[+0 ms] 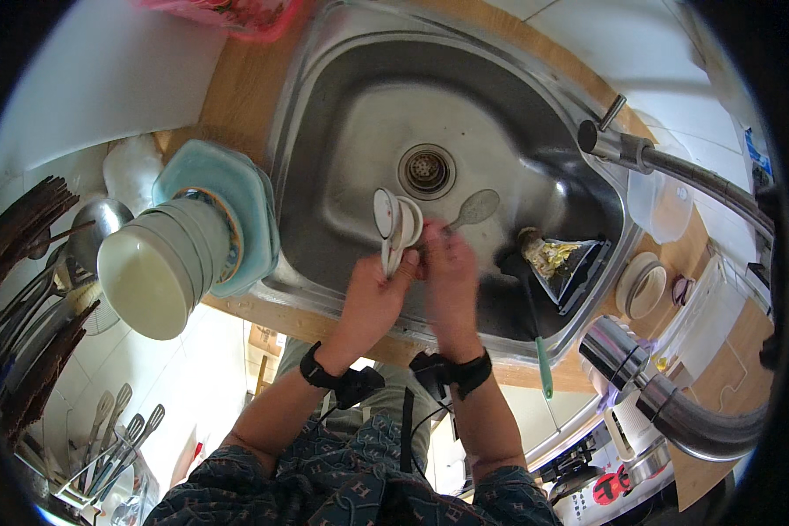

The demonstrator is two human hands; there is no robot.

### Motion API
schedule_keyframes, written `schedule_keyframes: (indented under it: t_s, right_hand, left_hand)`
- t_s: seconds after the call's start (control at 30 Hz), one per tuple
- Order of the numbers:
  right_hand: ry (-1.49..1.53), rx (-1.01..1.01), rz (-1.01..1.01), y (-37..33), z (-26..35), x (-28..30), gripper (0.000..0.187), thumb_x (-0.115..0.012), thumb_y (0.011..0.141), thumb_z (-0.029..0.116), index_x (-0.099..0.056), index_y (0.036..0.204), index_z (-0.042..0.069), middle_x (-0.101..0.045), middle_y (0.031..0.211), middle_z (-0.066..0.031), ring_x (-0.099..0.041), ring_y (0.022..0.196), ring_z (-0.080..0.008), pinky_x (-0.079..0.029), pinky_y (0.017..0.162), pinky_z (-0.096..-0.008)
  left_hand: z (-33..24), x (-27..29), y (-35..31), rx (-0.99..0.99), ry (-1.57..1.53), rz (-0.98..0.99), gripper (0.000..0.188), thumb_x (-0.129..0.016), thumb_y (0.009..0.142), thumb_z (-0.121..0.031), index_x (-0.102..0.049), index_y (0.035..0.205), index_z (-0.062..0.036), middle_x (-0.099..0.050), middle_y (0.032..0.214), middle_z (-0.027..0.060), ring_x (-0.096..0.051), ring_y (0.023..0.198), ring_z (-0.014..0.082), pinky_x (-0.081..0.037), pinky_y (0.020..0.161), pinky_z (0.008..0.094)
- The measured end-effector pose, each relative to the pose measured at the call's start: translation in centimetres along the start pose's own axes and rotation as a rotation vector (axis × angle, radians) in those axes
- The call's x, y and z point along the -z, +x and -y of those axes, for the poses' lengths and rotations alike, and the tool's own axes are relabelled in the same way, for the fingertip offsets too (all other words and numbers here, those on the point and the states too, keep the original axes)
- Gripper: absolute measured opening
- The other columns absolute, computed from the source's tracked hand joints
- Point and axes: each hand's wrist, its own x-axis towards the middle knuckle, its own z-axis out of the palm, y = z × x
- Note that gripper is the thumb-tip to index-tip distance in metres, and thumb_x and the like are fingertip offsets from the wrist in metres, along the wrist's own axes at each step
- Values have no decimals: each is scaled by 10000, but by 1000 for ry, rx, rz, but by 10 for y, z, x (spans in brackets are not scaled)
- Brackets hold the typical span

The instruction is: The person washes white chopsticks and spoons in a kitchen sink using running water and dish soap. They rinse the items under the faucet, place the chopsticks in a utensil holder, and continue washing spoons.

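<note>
Over the near part of the steel sink (359, 123), my left hand (373, 302) is closed round a bunch of white soup spoons (387, 213), their bowls pointing up and away from me. Close against it, my right hand (451, 276) is closed and a little blurred by motion. From its fingers a grey spoon (479, 207) sticks out to the right, its bowl over the sink floor. The fingertips of both hands nearly meet, and the spoon handles are partly hidden by them. Beyond the spoons lies the round drain (427, 172) with its strainer.
Left of the sink, pale green bowls (145, 276) are stacked on blue plates (215, 162). A triangular strainer (570, 267) with food scraps and a green-handled tool (542, 364) sit at the sink's right. The faucet (618, 147) reaches in from the right. Several utensils (118, 434) stand lower left.
</note>
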Motion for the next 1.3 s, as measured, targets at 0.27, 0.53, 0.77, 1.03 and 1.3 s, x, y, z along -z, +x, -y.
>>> schedule_keyframes:
  t_s: [0.27, 0.53, 0.77, 1.03, 1.3]
  right_hand:
    - [377, 102, 11, 1, 7, -2, 419, -453, 1098, 352, -663, 1044, -6, -700, 927, -113, -639, 822, -196, -502, 763, -333]
    - [396, 58, -23, 12, -7, 16, 354, -439, 1104, 336, -579, 1158, 16, -709, 1088, -131, -684, 992, -197, -518, 926, -333]
    - [438, 43, 9, 6, -8, 16, 329, -472, 1097, 310, -600, 1168, 16, -690, 997, -75, -676, 915, -161, -532, 825, -321]
    - [-98, 430, -587, -5, 41, 106, 241, -553, 1060, 223, -688, 1172, 58, -672, 985, -25, -554, 829, -70, -441, 755, -235]
    - [-753, 617, -543, 60, 126, 137, 340, -546, 1053, 242, -581, 1324, 40, -702, 857, -160, -676, 746, -296, -523, 673, -398]
  left_hand:
    - [-4, 0, 1, 62, 14, 43, 338, -580, 1052, -269, -674, 852, -13, -546, 617, 11, -464, 587, 82, -359, 536, 299]
    - [-1, -2, 1, -50, 109, 35, 403, -599, 1043, -340, -655, 803, -21, -506, 603, -17, -439, 590, 82, -354, 551, 306]
    - [0, -1, -1, -12, 193, 52, 409, -596, 1043, -339, -655, 797, -19, -510, 610, 10, -444, 583, 86, -355, 547, 303]
    - [-3, 11, 2, 61, 86, -18, 407, -583, 1048, -349, -674, 815, -27, -568, 653, 11, -484, 629, 92, -392, 582, 296]
    - [-11, 8, 6, 103, -18, 11, 400, -578, 1051, -343, -673, 815, -34, -470, 601, -31, -413, 579, 61, -329, 534, 283]
